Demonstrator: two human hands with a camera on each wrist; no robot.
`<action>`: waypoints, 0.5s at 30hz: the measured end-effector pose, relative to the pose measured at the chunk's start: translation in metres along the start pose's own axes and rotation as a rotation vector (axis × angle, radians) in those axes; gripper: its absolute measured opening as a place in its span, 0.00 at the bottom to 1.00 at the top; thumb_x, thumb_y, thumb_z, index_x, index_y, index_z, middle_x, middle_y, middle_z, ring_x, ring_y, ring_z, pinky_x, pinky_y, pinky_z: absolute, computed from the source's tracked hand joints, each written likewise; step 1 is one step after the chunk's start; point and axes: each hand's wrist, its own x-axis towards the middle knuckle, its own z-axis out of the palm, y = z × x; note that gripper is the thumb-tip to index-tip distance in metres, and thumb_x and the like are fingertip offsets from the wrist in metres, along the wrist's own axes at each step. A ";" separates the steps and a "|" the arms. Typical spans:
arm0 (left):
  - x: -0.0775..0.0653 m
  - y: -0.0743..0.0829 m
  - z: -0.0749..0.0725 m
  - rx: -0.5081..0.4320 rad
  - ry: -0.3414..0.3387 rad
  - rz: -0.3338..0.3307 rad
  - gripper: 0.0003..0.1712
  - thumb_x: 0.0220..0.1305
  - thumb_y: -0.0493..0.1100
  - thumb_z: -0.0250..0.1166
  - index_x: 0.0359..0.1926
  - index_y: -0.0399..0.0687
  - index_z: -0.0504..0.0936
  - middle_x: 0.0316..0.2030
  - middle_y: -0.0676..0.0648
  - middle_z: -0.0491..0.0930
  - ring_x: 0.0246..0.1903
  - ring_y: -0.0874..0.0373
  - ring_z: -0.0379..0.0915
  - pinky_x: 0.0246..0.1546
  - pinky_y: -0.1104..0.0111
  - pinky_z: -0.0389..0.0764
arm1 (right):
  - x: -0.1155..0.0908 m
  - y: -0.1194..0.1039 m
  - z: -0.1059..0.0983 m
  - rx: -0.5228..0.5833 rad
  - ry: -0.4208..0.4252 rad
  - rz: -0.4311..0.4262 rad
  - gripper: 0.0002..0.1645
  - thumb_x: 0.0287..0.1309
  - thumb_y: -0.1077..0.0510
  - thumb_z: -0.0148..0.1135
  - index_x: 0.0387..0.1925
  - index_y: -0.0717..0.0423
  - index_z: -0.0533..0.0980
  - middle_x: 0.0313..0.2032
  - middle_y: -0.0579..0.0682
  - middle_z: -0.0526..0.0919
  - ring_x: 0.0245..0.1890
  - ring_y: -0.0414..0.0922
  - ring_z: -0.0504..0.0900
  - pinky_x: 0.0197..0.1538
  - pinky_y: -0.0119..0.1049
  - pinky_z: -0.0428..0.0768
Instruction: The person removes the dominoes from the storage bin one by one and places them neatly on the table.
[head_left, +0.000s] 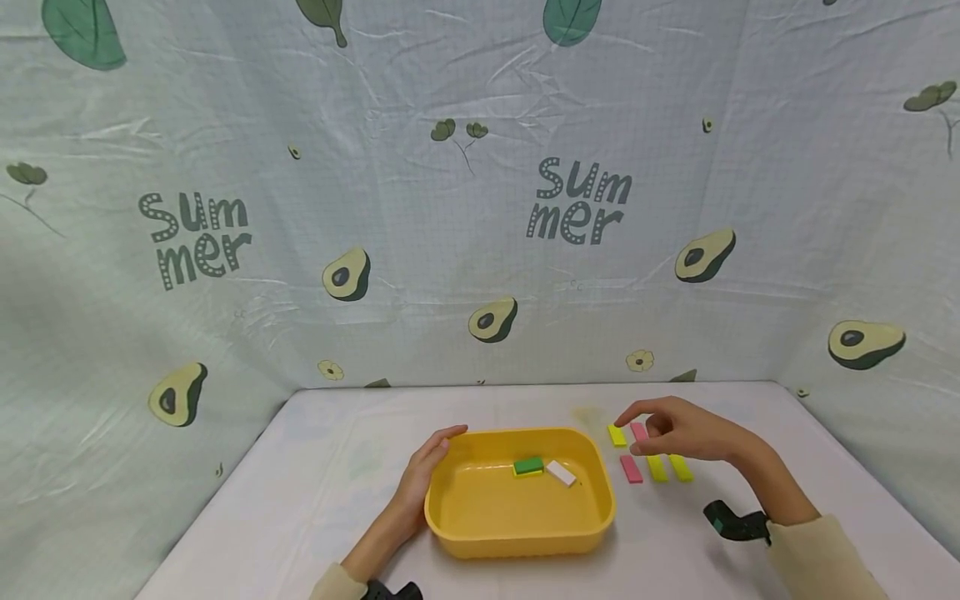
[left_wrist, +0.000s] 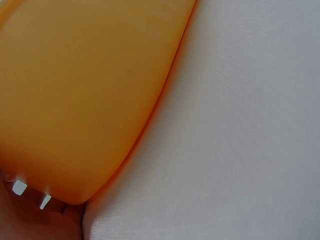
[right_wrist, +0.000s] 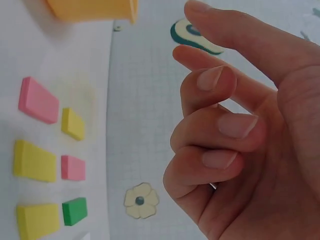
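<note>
My left hand (head_left: 420, 479) lies along the left wall of a yellow plastic basin (head_left: 517, 546), its fingers reaching the back left corner. The left wrist view shows the basin's outer wall (left_wrist: 90, 90) close up. Inside are a green block (head_left: 528, 465) with a yellow edge below it and a white block (head_left: 561, 473). To the right, my right hand (head_left: 686, 429) hovers over small flat blocks, thumb and index finger apart, other fingers curled, holding nothing. Near its fingertips are a yellow block (head_left: 617, 436) and pink blocks (head_left: 631, 469). It hides part of the group.
More yellow blocks (head_left: 681, 468) lie below the right hand. A green block (right_wrist: 75, 211) and a white sliver (right_wrist: 86, 236) show in the right wrist view. The white table (head_left: 360, 433) ends at a printed cloth backdrop (head_left: 420, 208) on the back and sides.
</note>
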 end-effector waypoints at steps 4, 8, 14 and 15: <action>-0.002 0.000 -0.002 0.026 -0.022 0.012 0.36 0.83 0.60 0.39 0.77 0.40 0.61 0.71 0.36 0.69 0.62 0.51 0.74 0.59 0.68 0.79 | 0.003 -0.009 0.003 -0.025 0.010 -0.007 0.23 0.64 0.50 0.70 0.58 0.52 0.80 0.21 0.44 0.71 0.20 0.37 0.68 0.25 0.28 0.70; -0.002 0.000 -0.003 0.049 -0.029 0.024 0.36 0.84 0.60 0.37 0.77 0.40 0.61 0.70 0.36 0.70 0.60 0.53 0.76 0.57 0.69 0.80 | 0.007 -0.018 0.009 -0.041 0.013 -0.029 0.22 0.64 0.50 0.70 0.57 0.50 0.81 0.21 0.43 0.70 0.20 0.37 0.69 0.27 0.28 0.70; -0.001 0.001 -0.002 0.028 -0.019 0.026 0.34 0.84 0.59 0.38 0.76 0.43 0.64 0.70 0.35 0.70 0.61 0.50 0.75 0.58 0.69 0.80 | 0.016 -0.030 0.018 -0.062 -0.007 -0.070 0.22 0.65 0.51 0.70 0.57 0.53 0.81 0.20 0.41 0.69 0.20 0.35 0.67 0.27 0.27 0.69; -0.001 0.001 -0.002 0.023 -0.019 0.023 0.34 0.84 0.59 0.38 0.76 0.43 0.64 0.70 0.36 0.70 0.61 0.49 0.75 0.59 0.68 0.80 | 0.018 -0.032 0.020 -0.066 -0.012 -0.075 0.22 0.65 0.52 0.70 0.57 0.54 0.81 0.20 0.41 0.69 0.20 0.35 0.67 0.27 0.27 0.69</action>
